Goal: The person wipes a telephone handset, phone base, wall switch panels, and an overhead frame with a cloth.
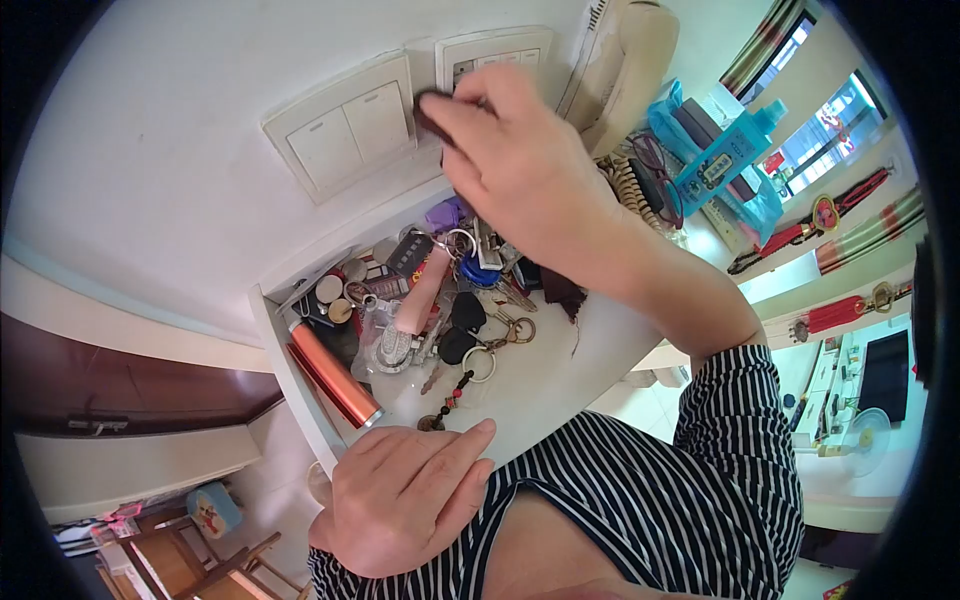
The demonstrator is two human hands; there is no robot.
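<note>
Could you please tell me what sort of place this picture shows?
Probably a home: there is an open white drawer with loose black-headed keys, a beige corded telephone close by, and, in the background, a flat black rectangular screen, perhaps a television.

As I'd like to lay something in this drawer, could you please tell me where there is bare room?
The drawer shows a bare patch between the beads, the brown scrap and the shirt. It is crowded from the orange tube, past the black fob, to the purple bundle.
</note>
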